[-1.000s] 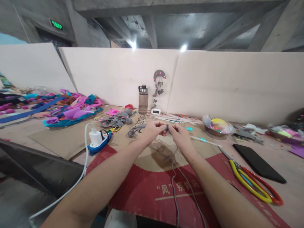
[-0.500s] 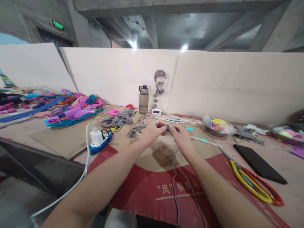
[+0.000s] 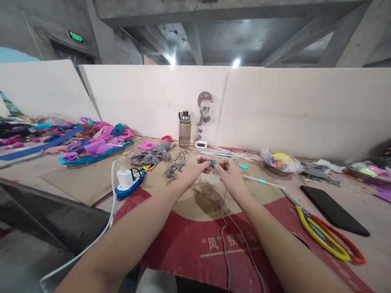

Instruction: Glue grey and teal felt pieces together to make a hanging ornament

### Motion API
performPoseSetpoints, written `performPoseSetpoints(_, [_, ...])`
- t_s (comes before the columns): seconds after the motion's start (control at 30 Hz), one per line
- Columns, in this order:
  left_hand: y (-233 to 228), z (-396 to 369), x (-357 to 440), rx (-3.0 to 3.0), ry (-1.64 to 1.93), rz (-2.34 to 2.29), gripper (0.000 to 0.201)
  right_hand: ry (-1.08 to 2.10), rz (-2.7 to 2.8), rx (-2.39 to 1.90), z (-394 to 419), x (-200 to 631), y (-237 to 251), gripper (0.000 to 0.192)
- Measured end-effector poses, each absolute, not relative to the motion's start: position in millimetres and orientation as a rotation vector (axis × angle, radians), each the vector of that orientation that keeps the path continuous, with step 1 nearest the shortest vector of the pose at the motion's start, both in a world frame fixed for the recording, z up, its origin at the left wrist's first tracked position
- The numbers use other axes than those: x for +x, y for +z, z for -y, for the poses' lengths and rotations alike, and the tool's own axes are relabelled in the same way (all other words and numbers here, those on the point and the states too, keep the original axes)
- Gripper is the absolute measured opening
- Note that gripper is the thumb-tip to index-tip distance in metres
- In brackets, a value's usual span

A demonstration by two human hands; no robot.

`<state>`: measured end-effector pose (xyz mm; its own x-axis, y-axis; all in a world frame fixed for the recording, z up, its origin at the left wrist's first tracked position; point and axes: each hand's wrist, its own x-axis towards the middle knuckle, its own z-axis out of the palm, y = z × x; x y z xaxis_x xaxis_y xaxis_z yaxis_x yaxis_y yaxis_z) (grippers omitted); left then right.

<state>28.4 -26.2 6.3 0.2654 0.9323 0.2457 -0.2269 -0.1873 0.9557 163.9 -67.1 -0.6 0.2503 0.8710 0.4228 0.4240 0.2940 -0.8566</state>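
Teal bead (image 3: 212, 163), small, pinched between both hands above the cardboard (image 3: 195, 240). Left hand (image 3: 194, 166) at its 9 o'clock, fingers curled tight, thumb and forefinger closed on the bead. Right hand (image 3: 229, 169) at its 3 o'clock, fingertips also pinched shut at the bead's edge, on the bead or a cord end; too small to tell which. Grey cord (image 3: 225, 240) runs from under the hands toward 6 o'clock, past a loose tangle on the cardboard.

Step in hand, as a judgement: fitting or threading the bead onto the cord, mid-way, fine fingertip work. Next move likely calls for a steady pinch from the left hand while the right feeds or pulls the cord; slack in the cord looks enough.

Around: scissors (image 3: 326, 236), yellow and red handles, at 4 o'clock, well apart. Phone (image 3: 332, 209), black, at 3 o'clock beyond the scissors. Charger (image 3: 124, 177) on a blue power strip at 9 o'clock. Bottle (image 3: 184, 130) at 12 o'clock by the white board. Grey felt pieces (image 3: 151, 154) at 11 o'clock, coloured scraps (image 3: 91, 142) further at 10 o'clock. Bowl (image 3: 279, 162) of bits at 2 o'clock.
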Motion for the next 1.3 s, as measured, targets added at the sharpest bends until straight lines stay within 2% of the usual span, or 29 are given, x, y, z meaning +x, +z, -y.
performPoseSetpoints(0.37, [6.2,31.7,27.9,1.428,1.147,-0.688,0.014,0.513,1.391,-1.296,68.9,168.0,0.9,0.024])
performPoseSetpoints(0.6, [11.0,34.4,22.5,1.337,1.106,-0.681,0.028,0.478,1.378,-1.328,70.5,170.5,1.1,0.027])
performPoseSetpoints(0.87, [2.5,22.7,16.8,1.421,1.277,-0.877,0.021,0.404,1.332,-1.34,68.2,173.5,-4.9,0.027])
performPoseSetpoints(1.3, [-6.3,20.7,20.3,1.582,1.151,-1.08,0.03,0.421,1.365,-1.386,69.5,166.5,-21.3,0.024])
